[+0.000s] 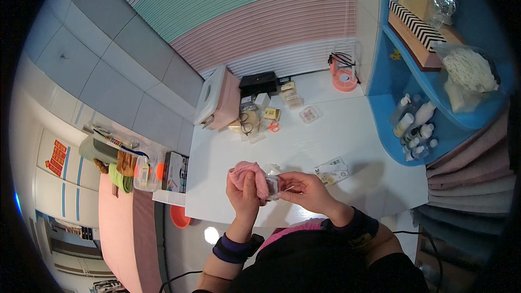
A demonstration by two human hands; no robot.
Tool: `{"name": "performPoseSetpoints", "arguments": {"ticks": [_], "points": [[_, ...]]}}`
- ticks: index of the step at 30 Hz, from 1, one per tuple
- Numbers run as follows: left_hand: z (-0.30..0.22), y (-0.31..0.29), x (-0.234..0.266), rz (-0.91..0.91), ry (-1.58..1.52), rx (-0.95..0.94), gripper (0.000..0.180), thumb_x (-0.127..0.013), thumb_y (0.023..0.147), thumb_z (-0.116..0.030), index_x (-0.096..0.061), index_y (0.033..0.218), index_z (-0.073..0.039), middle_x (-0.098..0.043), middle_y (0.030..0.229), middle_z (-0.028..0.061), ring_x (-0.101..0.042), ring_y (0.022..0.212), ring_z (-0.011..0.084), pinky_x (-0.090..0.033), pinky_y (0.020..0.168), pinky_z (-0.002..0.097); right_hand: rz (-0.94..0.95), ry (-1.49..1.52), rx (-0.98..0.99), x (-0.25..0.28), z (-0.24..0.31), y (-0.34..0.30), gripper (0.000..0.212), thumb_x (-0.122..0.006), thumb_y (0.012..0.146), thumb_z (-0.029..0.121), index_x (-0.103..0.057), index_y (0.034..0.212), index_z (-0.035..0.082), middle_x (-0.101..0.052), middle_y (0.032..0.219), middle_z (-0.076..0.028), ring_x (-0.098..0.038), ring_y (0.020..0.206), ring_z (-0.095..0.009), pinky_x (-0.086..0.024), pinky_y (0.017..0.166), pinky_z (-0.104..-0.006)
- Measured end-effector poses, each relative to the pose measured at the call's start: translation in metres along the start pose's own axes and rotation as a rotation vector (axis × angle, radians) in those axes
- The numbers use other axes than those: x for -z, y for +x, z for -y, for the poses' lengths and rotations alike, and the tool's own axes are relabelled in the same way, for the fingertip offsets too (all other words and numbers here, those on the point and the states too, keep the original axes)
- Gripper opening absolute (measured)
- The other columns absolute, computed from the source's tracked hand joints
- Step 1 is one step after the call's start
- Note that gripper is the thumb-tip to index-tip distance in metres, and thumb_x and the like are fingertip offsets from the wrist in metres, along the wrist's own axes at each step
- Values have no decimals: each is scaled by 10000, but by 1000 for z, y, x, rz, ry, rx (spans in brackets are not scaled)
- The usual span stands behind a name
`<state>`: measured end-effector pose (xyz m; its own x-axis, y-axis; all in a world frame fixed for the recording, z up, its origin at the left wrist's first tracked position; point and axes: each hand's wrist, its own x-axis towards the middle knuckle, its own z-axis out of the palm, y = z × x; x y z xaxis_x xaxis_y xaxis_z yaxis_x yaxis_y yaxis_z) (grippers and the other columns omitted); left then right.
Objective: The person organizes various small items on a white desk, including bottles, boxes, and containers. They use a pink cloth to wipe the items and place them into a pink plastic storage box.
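L hand [244, 198] gripping pink cloth [251, 177] | R hand [305, 191] pinching sm. clear item [273, 188] btwn hands | I'd keep pinch light

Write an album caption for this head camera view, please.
Above a white table beside blue shelves, the left hand grips a pink cloth, the right hand at a small translucent item.

- A striped blind [260, 19] hangs behind the white tabletop [347, 127]
- A tiled wall [116, 84] rises at left
- Blue shelves [381, 111] stand at right, near draped fabric [461, 187]
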<state>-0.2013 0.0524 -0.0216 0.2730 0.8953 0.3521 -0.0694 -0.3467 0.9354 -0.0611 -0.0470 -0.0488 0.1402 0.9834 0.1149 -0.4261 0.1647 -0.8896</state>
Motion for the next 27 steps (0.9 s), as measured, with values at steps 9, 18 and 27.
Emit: {"name": "performPoseSetpoints", "arguments": {"ticks": [9,18,27], "points": [[1,10,-8,142,-426,380,361,-446,1012,-355,-528,1141,-28,-614,1015,67,-597,901,161,-498,804,309,-165,-89,-35,11,-2,2,221,-640,903,4,-603,1113,-55,-666,989,-57,-641,899,-112,-532,827,-260],[5,5,-2,329,-435,533,419,-568,946,-156,-431,1308,2,-584,1195,132,-622,1017,209,-545,857,363,-204,-36,-17,26,-22,11,199,-654,909,57,-627,1069,-57,-683,974,-74,-649,896,-114,-538,795,-256],[46,-6,27,200,86,395,284,-606,940,-202,-582,1131,7,-670,977,108,-651,814,169,-541,687,314,-99,-234,-97,19,-24,27,219,-674,895,61,-628,1079,-49,-681,931,-62,-647,849,-102,-533,778,-246]]}}
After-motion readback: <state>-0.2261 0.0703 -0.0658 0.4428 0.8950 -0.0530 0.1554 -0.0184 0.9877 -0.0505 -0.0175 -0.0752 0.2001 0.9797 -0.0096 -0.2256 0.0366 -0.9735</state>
